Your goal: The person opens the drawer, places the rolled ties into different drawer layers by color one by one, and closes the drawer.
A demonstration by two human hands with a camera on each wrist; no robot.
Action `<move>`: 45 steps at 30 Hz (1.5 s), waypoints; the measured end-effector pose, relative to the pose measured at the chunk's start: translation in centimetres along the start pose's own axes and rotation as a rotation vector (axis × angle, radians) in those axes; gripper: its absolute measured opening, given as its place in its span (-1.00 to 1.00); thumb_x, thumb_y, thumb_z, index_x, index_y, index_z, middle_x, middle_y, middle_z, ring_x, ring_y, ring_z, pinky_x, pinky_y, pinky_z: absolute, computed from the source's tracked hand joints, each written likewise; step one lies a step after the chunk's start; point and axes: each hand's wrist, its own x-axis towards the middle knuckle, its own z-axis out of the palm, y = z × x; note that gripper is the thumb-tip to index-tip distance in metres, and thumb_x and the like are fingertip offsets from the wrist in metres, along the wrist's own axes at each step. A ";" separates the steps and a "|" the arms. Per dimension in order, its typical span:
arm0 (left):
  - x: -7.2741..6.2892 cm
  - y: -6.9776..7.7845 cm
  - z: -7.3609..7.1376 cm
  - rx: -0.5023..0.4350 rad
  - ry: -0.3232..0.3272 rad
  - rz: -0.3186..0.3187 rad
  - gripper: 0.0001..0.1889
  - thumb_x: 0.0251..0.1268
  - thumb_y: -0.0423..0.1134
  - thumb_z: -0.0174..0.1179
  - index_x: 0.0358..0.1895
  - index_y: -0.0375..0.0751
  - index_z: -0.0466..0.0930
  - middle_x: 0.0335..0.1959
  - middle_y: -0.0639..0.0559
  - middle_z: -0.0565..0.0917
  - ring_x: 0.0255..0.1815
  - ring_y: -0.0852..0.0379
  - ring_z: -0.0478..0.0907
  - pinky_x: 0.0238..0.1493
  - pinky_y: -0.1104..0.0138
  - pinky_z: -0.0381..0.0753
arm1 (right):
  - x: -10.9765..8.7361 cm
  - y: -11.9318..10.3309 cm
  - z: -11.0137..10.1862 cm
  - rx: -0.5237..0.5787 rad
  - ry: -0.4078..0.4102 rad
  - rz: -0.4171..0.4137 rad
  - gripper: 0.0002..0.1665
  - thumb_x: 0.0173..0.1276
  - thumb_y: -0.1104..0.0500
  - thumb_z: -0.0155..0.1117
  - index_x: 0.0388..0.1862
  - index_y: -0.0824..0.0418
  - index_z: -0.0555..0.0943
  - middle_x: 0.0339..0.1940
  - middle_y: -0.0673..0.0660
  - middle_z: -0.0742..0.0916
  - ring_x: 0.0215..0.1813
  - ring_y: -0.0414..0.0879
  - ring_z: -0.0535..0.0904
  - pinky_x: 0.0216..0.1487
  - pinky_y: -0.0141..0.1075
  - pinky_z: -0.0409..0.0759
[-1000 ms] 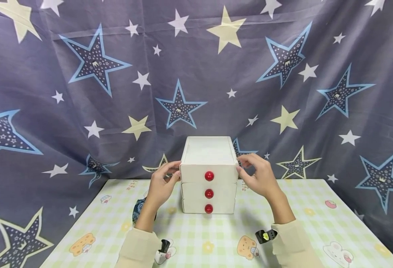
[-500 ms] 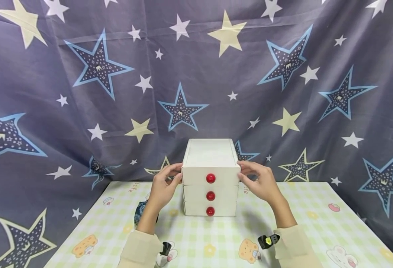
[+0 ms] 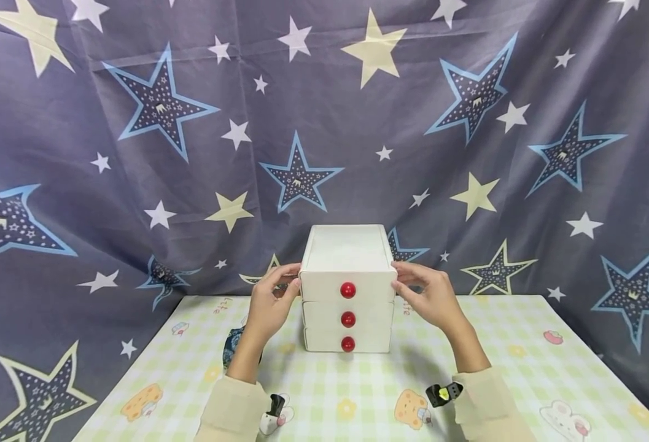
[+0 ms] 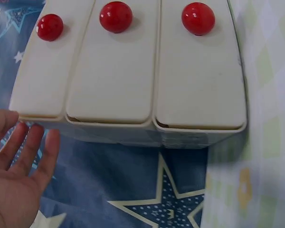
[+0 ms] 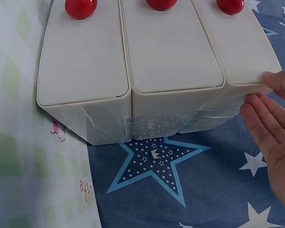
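A white three-drawer box [image 3: 349,250] stands upright on the table, with a round red knob on each drawer: the top knob [image 3: 348,290], middle knob [image 3: 348,319] and bottom knob [image 3: 348,344]. All drawers are closed. My left hand [image 3: 267,304] touches the left side near the top front corner, its fingers loosely extended in the left wrist view, thumb [image 4: 8,118] at the edge of the top drawer. On the opposite side, my right hand [image 3: 433,296] rests its fingertips against the wall, thumb [image 5: 274,78] on the front corner. Clear tape [image 5: 152,127] runs along that side of the box.
A green-and-white checked cloth [image 3: 346,387] with cartoon prints covers the table. Behind it hangs a dark star-patterned curtain [image 3: 335,110]. A dark blue patterned item [image 3: 233,345] lies partly hidden behind my left forearm.
The head view shifts slightly. Both hands stay at the sides of the box, the right fingertips a little closer against it. The drawers remain closed.
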 end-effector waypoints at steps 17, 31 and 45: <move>1.2 3.1 -0.2 0.315 0.005 0.359 -0.79 0.34 -0.47 0.28 -0.01 -0.26 0.74 -0.07 -0.07 0.69 -0.08 -0.01 0.64 0.03 0.10 0.69 | 0.1 -0.2 0.2 0.012 -0.017 0.051 -0.55 0.31 0.33 0.49 0.19 0.21 0.70 -0.13 0.15 0.82 -0.14 -0.03 0.79 -0.12 -0.10 0.79; -0.4 3.0 1.6 0.635 -0.252 0.803 -0.78 0.30 -0.40 0.12 -0.08 -0.24 0.71 -0.20 -0.01 0.69 -0.20 0.02 0.64 -0.27 0.25 0.69 | -0.1 0.0 0.0 0.009 -0.019 0.054 -0.55 0.35 0.31 0.46 0.22 0.22 0.69 -0.14 0.16 0.82 -0.12 -0.01 0.78 -0.08 -0.21 0.79; -3.3 1.5 3.6 0.826 -0.493 1.043 -0.67 0.48 -0.27 -0.17 -0.16 -0.08 0.68 -0.23 0.13 0.65 -0.22 0.13 0.56 -0.26 0.33 0.57 | 0.0 -0.4 -0.1 0.018 -0.030 0.070 -0.55 0.35 0.31 0.46 0.22 0.22 0.69 -0.15 0.16 0.82 -0.12 0.01 0.78 -0.10 -0.23 0.79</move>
